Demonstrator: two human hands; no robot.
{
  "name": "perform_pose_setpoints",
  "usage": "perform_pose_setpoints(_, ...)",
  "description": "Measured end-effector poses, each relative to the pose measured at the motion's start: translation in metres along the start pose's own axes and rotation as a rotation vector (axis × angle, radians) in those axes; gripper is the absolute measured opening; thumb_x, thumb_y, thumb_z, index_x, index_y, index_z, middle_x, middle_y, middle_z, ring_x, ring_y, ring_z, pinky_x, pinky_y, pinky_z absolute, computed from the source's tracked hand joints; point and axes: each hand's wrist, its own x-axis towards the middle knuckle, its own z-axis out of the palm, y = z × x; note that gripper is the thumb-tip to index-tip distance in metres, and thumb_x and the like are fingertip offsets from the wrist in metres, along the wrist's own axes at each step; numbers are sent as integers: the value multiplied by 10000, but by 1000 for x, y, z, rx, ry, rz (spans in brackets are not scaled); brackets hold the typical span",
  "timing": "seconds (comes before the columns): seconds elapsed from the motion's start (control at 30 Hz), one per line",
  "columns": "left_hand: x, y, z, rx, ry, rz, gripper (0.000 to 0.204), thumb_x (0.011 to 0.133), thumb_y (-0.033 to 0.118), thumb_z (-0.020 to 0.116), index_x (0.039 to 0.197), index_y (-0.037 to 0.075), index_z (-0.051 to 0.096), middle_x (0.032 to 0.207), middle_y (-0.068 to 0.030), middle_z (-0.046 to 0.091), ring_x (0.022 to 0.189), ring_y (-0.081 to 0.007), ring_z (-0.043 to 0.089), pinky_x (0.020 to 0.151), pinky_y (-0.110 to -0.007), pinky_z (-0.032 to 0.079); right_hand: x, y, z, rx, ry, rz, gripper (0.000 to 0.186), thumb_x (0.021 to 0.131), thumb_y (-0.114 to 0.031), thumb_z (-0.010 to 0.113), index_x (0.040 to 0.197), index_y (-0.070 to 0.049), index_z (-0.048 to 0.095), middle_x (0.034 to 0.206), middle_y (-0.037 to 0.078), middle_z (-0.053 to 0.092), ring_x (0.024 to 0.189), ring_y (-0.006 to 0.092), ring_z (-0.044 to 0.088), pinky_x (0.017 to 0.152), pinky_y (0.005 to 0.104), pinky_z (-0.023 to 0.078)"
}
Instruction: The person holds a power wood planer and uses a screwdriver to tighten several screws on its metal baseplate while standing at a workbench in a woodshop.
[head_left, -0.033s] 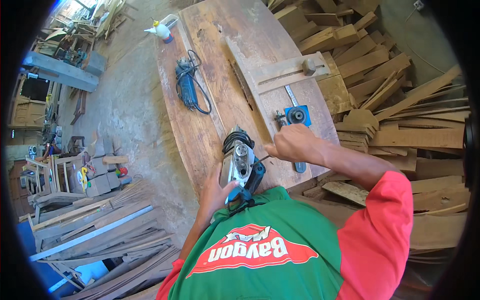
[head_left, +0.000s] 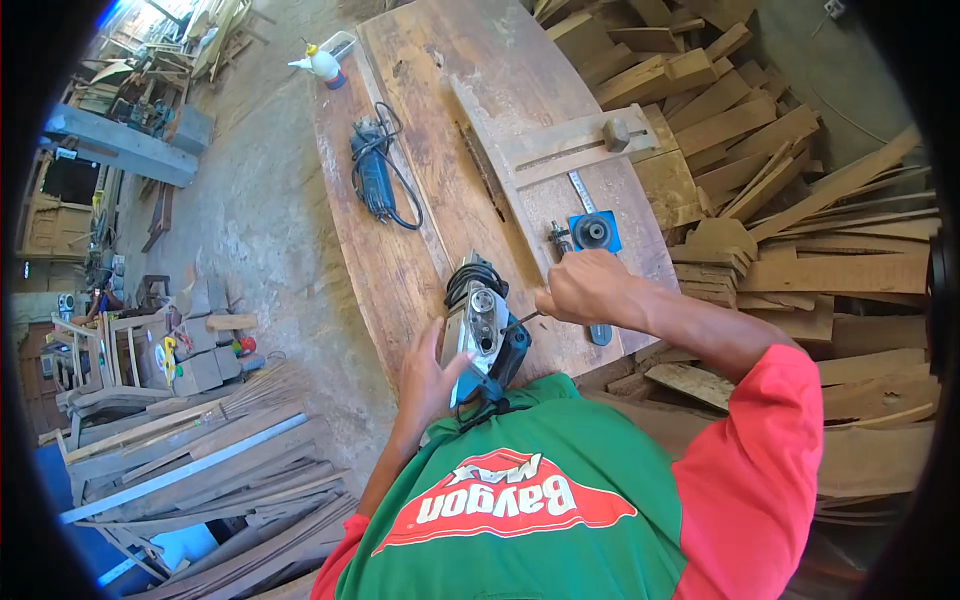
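My right hand (head_left: 590,290) is closed round a thin metal tool (head_left: 525,319) whose far end meets a teal and silver power tool (head_left: 480,330), probably a planer, with its round fittings exposed and a black cord coiled on it. My left hand (head_left: 425,375) grips this tool's left side, thumb over it. Just beyond my right hand lie a dark cylindrical tool (head_left: 560,238) and a blue square plate (head_left: 612,240) with a black round fitting. A blue angle grinder (head_left: 376,175) with a looped cord rests farther up the wooden bench (head_left: 350,270).
A white squeeze bottle (head_left: 323,62) and a small tray stand at the bench's far left. A slotted wooden jig (head_left: 560,146) lies at the right. Piles of boards (head_left: 820,270) flank the bench on the right; more timber (head_left: 190,480) and a concrete floor (head_left: 260,230) are on the left.
My left thumb has shifted slightly on the power tool and my right hand has moved a very little. The bench items are where they were.
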Motion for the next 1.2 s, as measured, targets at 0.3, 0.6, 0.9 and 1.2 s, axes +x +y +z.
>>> perform_pose_setpoints(0.3,107,63,15,-109,-614,603,273,899,220,658,1064,4,686,932,-219,691,861,-366,674,775,-429,524,-2,3,25,28,254,-393,413,815,-299,743,1021,39,623,933,215,630,939,410,628,804,482,505)
perform_pose_setpoints(0.6,111,68,21,14,-492,636,320,824,326,737,938,28,717,806,-209,680,745,-372,670,668,-447,510,-40,0,21,306,316,94,523,854,-501,696,961,7,638,719,237,656,724,443,653,665,520,502)
perform_pose_setpoints(0.9,105,74,6,0,-497,648,288,868,298,696,964,27,697,777,-187,671,774,-370,669,679,-461,503,-49,-6,20,442,412,-98,324,893,-280,688,1029,11,644,895,242,672,884,402,661,757,465,511)
perform_pose_setpoints(1.2,110,69,12,107,-607,600,357,847,322,724,1031,22,671,854,-195,687,791,-374,671,698,-459,513,-41,6,38,463,533,-273,398,890,-369,689,998,11,647,866,236,681,836,407,668,724,486,507)
